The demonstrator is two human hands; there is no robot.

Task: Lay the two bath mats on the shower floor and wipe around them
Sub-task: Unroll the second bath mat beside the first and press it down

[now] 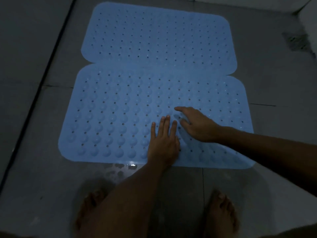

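Two blue bath mats (154, 69) edge to edge on grey floor (34, 117), left hand (163, 141) and right hand (199, 126) flat, fingers spread, pressing near mat (111, 117)

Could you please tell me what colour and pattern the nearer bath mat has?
Light blue, dotted with rows of small holes and round bumps; the nearer bath mat shows in the head view.

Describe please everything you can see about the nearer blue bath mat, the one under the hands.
The nearer bath mat is light blue, looks like rubber or soft plastic, with rounded corners, rows of round bumps and small drain holes. It lies flat on the grey tiled shower floor, its far edge meeting or slightly overlapping the farther bath mat. The left hand lies flat on it with straight fingers near its front edge; the right hand touches it just beside. A wet patch shines on the floor at its front edge.
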